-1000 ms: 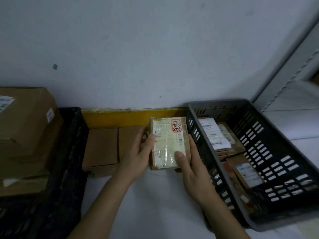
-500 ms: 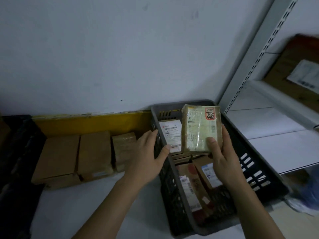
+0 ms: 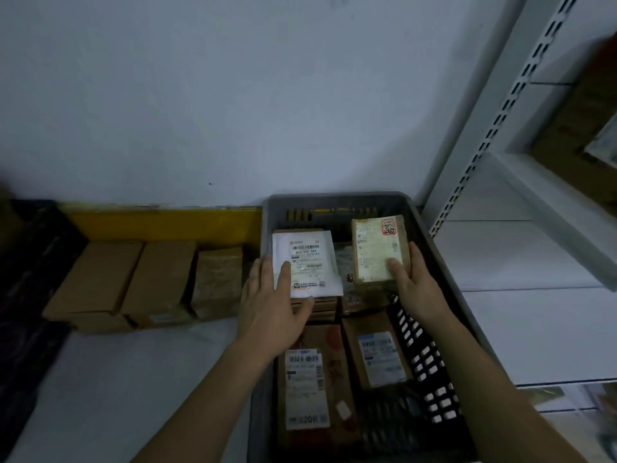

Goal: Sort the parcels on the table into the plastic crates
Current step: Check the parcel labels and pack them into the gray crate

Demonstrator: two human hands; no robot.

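Observation:
My right hand (image 3: 412,284) grips a taped parcel (image 3: 377,248) with a red stamp, holding it inside the grey plastic crate (image 3: 337,202) near its far right corner. My left hand (image 3: 273,305) reaches into the crate's left side, fingers spread flat on a white-labelled parcel (image 3: 309,262). Several labelled cardboard parcels (image 3: 309,389) lie in the crate's near half. On the white table (image 3: 117,389), left of the crate, three brown parcels (image 3: 160,282) stand in a row against the yellow strip.
A black crate (image 3: 30,289) sits at the left edge of the table. White metal shelving (image 3: 521,255) stands right of the grey crate, with a cardboard box on an upper shelf. A white wall rises behind everything.
My right hand has carried the stamped parcel from above the table rightward and down into the grey crate. My left hand let go of it and now rests on the white-labelled parcel.

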